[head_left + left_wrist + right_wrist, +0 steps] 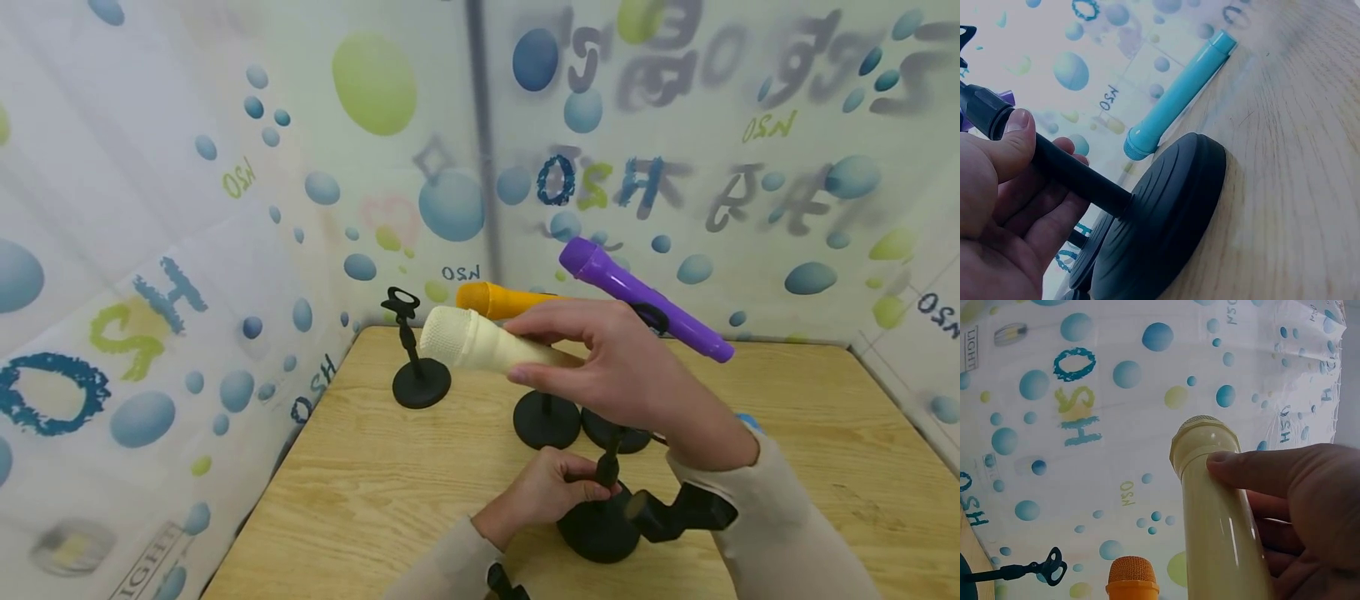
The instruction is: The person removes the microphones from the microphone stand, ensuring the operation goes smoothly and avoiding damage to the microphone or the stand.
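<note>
My right hand (622, 358) holds a cream microphone (468, 342) in the air, its mesh head pointing left. In the right wrist view the thumb lies along the cream microphone (1219, 519) just below its head. Lower down, my left hand (540, 493) grips the stem of a black microphone stand (600, 529). In the left wrist view, thumb and fingers surround the stem, and the round base (1166, 219) rests on the table. The top of this stand is largely hidden in the head view by my right arm.
Behind my right hand are an orange microphone (498, 300) and a purple microphone (645, 296), above two stand bases (546, 423). Further left stands another black stand (422, 383) with a bare clip. A light blue microphone (1179, 94) lies on the wooden table (337, 483).
</note>
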`<state>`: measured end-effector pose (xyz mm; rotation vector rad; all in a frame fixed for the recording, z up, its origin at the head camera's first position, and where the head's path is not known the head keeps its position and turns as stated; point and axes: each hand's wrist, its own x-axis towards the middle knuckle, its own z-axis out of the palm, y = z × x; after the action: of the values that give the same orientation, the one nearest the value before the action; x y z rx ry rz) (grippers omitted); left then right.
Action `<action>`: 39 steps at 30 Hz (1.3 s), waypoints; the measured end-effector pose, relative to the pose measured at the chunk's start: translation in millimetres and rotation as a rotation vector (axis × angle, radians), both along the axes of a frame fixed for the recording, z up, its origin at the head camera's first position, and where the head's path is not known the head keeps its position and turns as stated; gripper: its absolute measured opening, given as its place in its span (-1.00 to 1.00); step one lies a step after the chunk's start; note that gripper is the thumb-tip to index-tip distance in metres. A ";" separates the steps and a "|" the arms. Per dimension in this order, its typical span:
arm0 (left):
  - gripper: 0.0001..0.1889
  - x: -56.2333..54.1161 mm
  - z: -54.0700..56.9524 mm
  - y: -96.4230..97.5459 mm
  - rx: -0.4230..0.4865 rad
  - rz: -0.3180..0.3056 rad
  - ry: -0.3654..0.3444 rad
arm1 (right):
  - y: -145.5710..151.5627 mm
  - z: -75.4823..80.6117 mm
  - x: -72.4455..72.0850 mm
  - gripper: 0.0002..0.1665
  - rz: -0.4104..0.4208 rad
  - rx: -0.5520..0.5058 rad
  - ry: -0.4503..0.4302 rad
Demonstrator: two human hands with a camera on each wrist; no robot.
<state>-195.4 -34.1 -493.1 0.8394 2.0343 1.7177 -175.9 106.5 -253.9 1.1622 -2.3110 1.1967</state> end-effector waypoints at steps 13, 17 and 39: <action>-0.80 -1.2 -1.3 1.2 0.001 -0.008 0.019 | 21.3 -8.9 -0.9 -0.65 -0.051 0.025 0.006; -0.81 -1.4 -0.6 0.3 0.000 -0.002 0.005 | 30.4 -13.2 -1.1 -0.65 -0.075 0.017 -0.009; -0.78 -0.6 -3.3 -0.4 0.015 -0.021 -0.022 | 74.3 -41.0 0.3 -0.61 -0.204 -0.079 -0.088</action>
<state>-195.9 -34.5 -496.4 0.8405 1.9938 1.7251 -175.7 180.7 -294.8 0.8391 -2.3559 1.2718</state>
